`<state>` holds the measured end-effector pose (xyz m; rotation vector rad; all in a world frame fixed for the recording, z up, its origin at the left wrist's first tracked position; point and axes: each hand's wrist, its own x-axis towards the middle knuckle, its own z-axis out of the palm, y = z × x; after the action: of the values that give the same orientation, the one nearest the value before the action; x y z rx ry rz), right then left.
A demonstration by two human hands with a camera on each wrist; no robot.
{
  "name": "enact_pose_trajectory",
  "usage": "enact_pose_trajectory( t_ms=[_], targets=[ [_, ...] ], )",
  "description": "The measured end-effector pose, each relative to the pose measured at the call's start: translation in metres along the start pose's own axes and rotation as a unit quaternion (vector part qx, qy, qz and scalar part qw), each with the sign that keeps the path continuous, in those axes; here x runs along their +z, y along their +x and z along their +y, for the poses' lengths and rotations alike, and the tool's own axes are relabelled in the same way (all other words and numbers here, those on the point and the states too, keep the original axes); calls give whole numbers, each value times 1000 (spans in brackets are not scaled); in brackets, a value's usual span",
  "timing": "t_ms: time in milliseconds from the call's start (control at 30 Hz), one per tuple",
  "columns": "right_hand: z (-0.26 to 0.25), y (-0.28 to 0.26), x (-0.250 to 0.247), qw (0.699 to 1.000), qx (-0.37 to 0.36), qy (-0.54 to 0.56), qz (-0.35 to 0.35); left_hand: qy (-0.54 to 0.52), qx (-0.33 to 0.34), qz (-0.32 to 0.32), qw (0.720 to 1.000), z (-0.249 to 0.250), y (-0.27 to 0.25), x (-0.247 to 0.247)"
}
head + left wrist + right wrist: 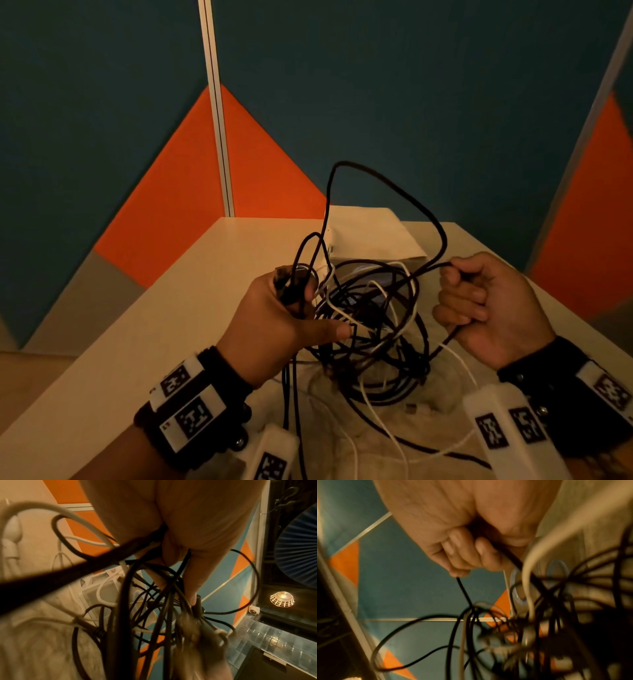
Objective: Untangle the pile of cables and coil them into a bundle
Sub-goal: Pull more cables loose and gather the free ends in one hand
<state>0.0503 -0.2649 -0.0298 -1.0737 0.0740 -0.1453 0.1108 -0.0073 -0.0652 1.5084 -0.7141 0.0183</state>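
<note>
Above the pale table, your two hands are holding the tangle of cables up off the surface, black and white strands knotted together between them. Your left hand has its fingers wrapped round a bunch of strands and dark plug ends near the top of the knot, thumb stretched out toward the middle. How many cables sit in that grip is hard to say; the left wrist view is a blur of overlapping loops right at the palm. Your right hand is fisted tight on a single black cable, which arcs high over the tangle and drops back down into it by your left hand. The right wrist view shows the fingers curled round that strand, with it running out both sides of the fist. Loose white and black tails hang down and trail across the table toward you, cut off at the bottom edge. Behind the knot sits a white box, partly hidden by the loops.
</note>
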Motion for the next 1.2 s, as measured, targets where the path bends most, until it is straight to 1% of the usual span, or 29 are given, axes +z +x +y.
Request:
enact_pose_trajectory(
  t_ms=[67,133,200,267,300,333,400,467,567,633,700,733,767,833,900,933,967,1000,1033,1067,1100,1167,1200],
  targets=[
    [-5,-3,0,993,44,-111,-20,12,3,-2,1000,-3,0,-3],
    [-4,-6,1,968,84,-232,-43,34,1,-2,999,-5,0,-3],
    [3,-8,2,945,83,-310,-62,48,-3,-7,999,-6,-1,0],
    [5,-8,3,937,63,-337,-72,57,-1,-11,998,-6,-1,1],
    [4,-6,3,943,52,-322,-69,55,0,-13,998,-6,-1,1],
    [2,-4,3,955,50,-286,-55,47,1,-16,999,-7,-1,1],
    [-2,0,2,983,72,-170,-16,26,-1,-28,999,-7,-1,1],
    [-8,3,-2,995,82,-47,18,15,0,-33,999,-7,-2,1],
    [-18,8,-15,992,50,100,52,1,-2,-21,1000,-7,-1,-2],
    [-21,9,-22,986,11,155,65,-10,-3,-18,1000,-8,0,-1],
    [-22,10,-27,981,-28,176,77,-24,-3,-24,999,-8,0,2],
    [-24,11,-28,983,-36,157,82,-27,-2,-26,999,-8,0,2],
    [-26,11,-29,989,-38,115,90,-26,-1,-27,999,-8,0,1],
    [-30,11,-34,994,-26,-39,99,-11,-2,-23,1000,-10,1,-2],
    [-32,7,-38,977,1,-202,72,-4,-5,-16,1000,-11,1,-3],
    [-32,4,-37,969,22,-243,45,-5,-7,-16,1000,-12,1,-3],
    [-33,1,-35,969,37,-245,15,-6,-9,-17,1000,-12,2,-3],
    [-35,-1,-35,975,48,-215,-5,-7,-11,-17,1000,-13,2,-3],
    [-38,0,-37,987,52,-153,-13,-10,-10,-18,1000,-14,1,-3],
    [-43,1,-39,996,49,-67,-15,-14,-8,-18,1000,-13,2,-3],
    [-45,5,-43,999,31,25,-7,-17,-7,-18,1000,-14,1,-3],
    [-50,11,-55,983,-39,173,41,-10,-7,-24,1000,-14,1,-3],
    [-52,13,-63,967,-90,221,86,-13,-8,-24,1000,-14,1,-2]
  ],
)
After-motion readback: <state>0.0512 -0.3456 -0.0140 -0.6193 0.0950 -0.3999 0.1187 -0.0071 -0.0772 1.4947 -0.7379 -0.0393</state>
